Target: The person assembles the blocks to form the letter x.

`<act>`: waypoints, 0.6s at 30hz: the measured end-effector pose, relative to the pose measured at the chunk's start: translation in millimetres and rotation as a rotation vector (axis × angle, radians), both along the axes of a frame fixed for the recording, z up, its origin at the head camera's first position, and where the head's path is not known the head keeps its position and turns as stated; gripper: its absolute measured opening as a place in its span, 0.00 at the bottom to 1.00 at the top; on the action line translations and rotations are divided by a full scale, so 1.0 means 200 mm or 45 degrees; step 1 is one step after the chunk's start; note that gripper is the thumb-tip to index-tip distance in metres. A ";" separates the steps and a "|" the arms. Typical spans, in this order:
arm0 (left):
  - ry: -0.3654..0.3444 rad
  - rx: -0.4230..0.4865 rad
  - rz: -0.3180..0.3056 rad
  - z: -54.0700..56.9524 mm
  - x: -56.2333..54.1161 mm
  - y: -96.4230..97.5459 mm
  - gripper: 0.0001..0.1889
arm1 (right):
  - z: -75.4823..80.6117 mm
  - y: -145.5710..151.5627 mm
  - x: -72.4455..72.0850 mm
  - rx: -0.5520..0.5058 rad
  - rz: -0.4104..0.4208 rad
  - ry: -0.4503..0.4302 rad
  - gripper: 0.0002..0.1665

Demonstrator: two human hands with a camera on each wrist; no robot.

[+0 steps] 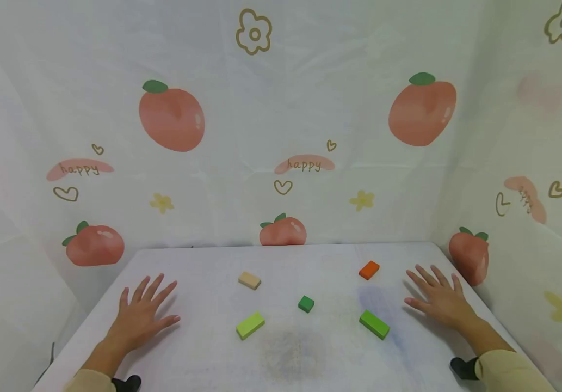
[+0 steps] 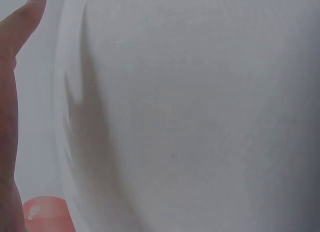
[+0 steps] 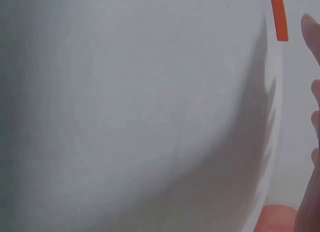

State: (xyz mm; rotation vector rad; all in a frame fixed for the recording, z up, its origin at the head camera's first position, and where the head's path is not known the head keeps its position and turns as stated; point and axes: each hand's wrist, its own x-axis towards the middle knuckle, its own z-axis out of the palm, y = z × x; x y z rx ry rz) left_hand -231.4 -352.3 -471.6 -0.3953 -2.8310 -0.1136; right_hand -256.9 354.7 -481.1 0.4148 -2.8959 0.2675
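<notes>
Fingers spread, my left hand is held over the left side of the white table, with nothing in it. My right hand is over the right side, fingers also spread and holding nothing. Nearest to the right hand are an orange block and a bright green block. Closer to the left hand lie a yellow-green block and a beige block. A small dark green block sits between these pairs. In the right wrist view the orange block shows near the fingertips.
The white table has its far edge against a hanging white cloth printed with fruit, flowers and hearts. The cloth also runs along both sides. A black band is on the right wrist, another on the left.
</notes>
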 end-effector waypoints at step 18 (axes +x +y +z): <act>0.225 0.078 -0.215 -0.02 -0.04 0.10 0.40 | 0.04 -0.09 0.02 -0.110 0.052 0.042 0.45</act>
